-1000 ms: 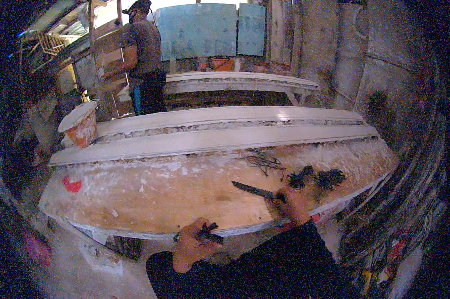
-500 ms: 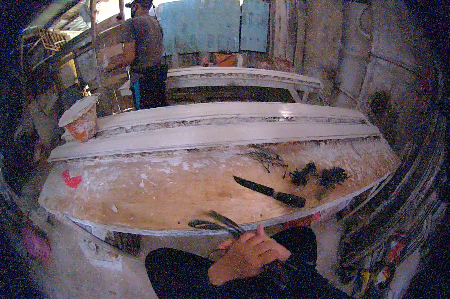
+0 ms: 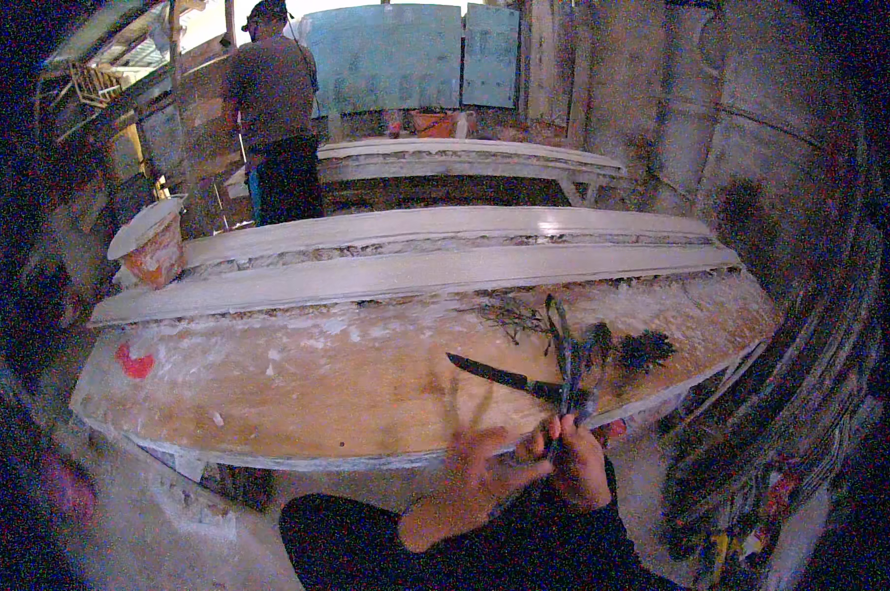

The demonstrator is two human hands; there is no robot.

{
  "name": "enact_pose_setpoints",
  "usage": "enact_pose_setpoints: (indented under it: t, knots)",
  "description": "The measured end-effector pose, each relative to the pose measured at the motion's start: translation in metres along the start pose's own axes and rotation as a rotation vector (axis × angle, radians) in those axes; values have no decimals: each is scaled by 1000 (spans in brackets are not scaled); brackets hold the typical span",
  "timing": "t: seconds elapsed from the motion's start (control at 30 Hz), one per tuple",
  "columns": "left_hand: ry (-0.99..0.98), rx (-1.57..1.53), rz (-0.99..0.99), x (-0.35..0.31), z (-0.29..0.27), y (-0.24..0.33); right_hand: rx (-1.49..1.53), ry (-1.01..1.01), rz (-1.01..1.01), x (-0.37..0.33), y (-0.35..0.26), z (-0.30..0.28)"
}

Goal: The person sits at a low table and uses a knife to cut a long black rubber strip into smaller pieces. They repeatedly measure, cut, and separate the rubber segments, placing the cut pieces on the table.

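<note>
My right hand [image 3: 579, 467] pinches a bundle of dark flat strips [image 3: 566, 362], which stands upright in a loop over the board's near edge. My left hand [image 3: 473, 475], smeared by motion, is just left of it with fingers spread and nothing visible in them; its thumb side comes close to the right hand. Behind the strips a dark-bladed knife [image 3: 486, 372] lies on the wooden board [image 3: 356, 384], its handle partly covered by the bundle. A dark bushy clump [image 3: 647, 349] rests right of the strips, and loose thin strands [image 3: 504, 317] lie farther back.
Long white moulded lengths [image 3: 415, 279] run across the board's far side. An orange, white-crusted bucket [image 3: 158, 258] sits at its left end. Beyond, a person [image 3: 273, 118] stands beside another white-topped bench [image 3: 465, 158]. Long thin lengths [image 3: 790, 394] are stacked at right.
My hands were together low over my lap, with the strips pointing left. Now the right hand has raised the strips upright at the right, and the left hand has come off, fingers spread.
</note>
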State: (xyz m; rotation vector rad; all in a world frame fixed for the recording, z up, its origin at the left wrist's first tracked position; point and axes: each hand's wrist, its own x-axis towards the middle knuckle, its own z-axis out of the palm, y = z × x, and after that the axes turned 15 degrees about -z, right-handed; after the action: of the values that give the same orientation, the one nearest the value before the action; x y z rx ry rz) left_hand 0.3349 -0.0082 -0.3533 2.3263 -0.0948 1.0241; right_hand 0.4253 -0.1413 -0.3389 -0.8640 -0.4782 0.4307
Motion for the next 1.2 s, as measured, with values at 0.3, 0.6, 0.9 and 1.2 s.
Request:
enact_pose_setpoints:
  t: [0.3,0.6,0.9,1.2]
  knots:
    - [-429,-1065,-662,-3,-19,-22,-464,-565,336,-25,31,0]
    - [-598,-1075,-974,-20,-3,-29,-358,-653,327,-31,64,-8]
    - [-260,-1290,-829,-20,-12,-34,-852,-1039,-15,-12,34,-13]
    - [-270,-894,-983,-19,-48,-42,-1867,-299,-500,55,12,-53]
